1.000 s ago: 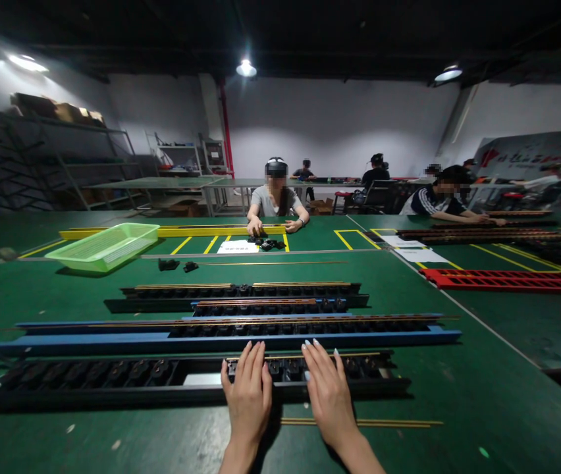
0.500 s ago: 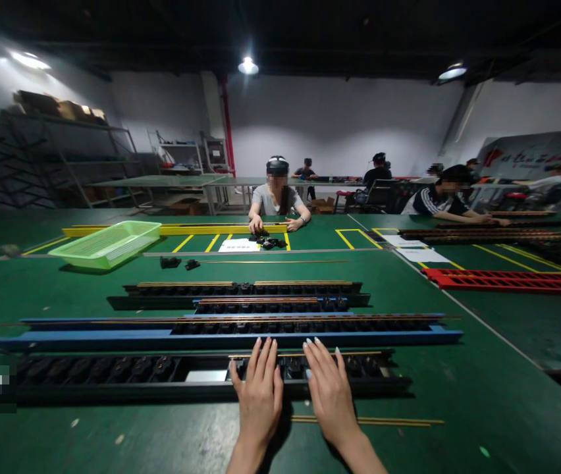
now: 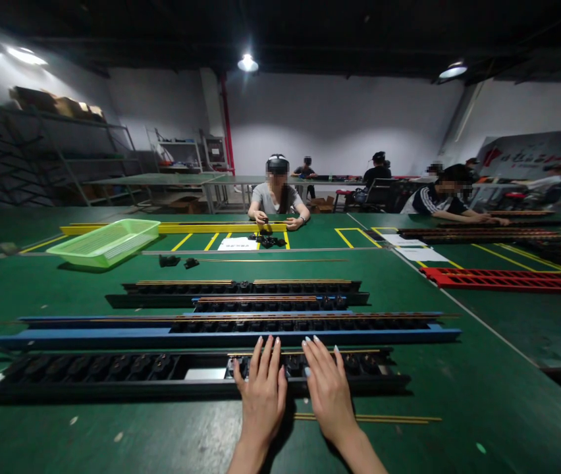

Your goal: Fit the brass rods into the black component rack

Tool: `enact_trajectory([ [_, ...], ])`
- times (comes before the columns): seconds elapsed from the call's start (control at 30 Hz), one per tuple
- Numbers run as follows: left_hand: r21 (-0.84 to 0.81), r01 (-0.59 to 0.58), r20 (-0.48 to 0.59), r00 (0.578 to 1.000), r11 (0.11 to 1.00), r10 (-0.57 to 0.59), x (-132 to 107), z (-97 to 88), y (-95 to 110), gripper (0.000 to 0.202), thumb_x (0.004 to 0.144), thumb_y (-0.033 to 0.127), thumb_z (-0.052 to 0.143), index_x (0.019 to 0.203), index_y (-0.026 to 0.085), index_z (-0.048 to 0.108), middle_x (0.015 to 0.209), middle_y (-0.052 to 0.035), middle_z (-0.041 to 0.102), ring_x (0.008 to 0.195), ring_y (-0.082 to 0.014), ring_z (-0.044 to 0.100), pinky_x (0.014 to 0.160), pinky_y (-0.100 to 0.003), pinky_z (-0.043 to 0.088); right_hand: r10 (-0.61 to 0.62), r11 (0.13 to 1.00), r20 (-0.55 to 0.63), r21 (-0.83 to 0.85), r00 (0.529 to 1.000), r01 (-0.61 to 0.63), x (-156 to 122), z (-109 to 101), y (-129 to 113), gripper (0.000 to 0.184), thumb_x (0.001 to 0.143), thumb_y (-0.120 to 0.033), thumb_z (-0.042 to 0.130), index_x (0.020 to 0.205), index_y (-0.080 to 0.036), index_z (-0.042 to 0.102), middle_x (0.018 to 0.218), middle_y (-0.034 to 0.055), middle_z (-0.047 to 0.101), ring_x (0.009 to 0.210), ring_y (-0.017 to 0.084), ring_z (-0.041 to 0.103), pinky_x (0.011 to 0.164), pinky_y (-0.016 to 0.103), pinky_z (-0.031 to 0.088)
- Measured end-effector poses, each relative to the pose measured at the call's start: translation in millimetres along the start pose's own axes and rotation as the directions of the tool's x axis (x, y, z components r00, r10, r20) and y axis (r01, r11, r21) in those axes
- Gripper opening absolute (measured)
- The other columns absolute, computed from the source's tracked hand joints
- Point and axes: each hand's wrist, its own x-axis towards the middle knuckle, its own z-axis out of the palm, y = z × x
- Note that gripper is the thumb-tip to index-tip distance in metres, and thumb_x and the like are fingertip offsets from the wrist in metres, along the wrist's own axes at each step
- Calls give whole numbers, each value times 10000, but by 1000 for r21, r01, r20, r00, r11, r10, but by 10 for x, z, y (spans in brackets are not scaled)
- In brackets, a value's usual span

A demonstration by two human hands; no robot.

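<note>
My left hand (image 3: 261, 398) and my right hand (image 3: 330, 395) lie side by side, palms down, over a long black channel (image 3: 162, 393). Their fingers are stretched out and reach across its near wall. Black socket-like modules (image 3: 120, 368) fill much of the channel, and a pale bare stretch (image 3: 205, 374) shows left of my left hand. A thin brass strip (image 3: 367, 351) runs along the modules, partly under my fingertips. Whether the fingertips press on it is hidden. Close behind my right wrist, loose brass strips (image 3: 399, 419) lie on the green table.
Beyond the channel lie a blue channel (image 3: 87, 334) and a further black channel (image 3: 137, 301), both with modules and strips. A green basket (image 3: 107, 245) stands far left, a red rail (image 3: 507, 279) far right. Across the table, a person (image 3: 276, 194) handles small black parts.
My left hand has shifted very slightly to the right along the black channel. My right hand stays nearly still. The person opposite has raised a hand with a small dark part.
</note>
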Motion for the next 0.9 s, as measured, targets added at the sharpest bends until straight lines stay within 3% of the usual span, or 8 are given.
enact_trajectory([
  [0.17,-30,-15,31,999,999,16,-57,54,71,481,921,244,387,1401,272,393,1356,-54,547,1273,-204,466,1143,-511,-35,-54,999,9,-2,998,54,0,6,26,547,929,-166,343,1470,-219,281,1410,42,492,1340,188,394,1101,434,283],
  [0.4,-25,-3,16,1000,1000,3,-65,77,66,485,921,242,380,1404,276,385,1327,-51,576,1265,-202,475,1143,-510,-21,-35,999,35,-16,999,36,-1,-9,10,543,926,-155,355,1462,-213,295,1430,33,466,1354,190,370,1109,441,254],
  [0.67,29,-103,106,989,994,99,-11,-67,122,533,910,247,415,1436,252,322,1411,-50,488,1331,-184,393,1142,-472,-102,-16,1000,42,-5,999,16,1,-25,-3,538,931,-156,351,1463,-212,295,1425,42,474,1356,189,368,1116,451,257],
  [0.9,30,-172,139,976,985,166,-20,-53,152,531,914,231,393,1439,255,317,1386,-50,518,1324,-179,407,1146,-457,-112,-16,1000,75,-12,997,17,0,-42,-1,536,930,-156,352,1462,-197,296,1439,49,454,1368,199,347,1118,465,254],
])
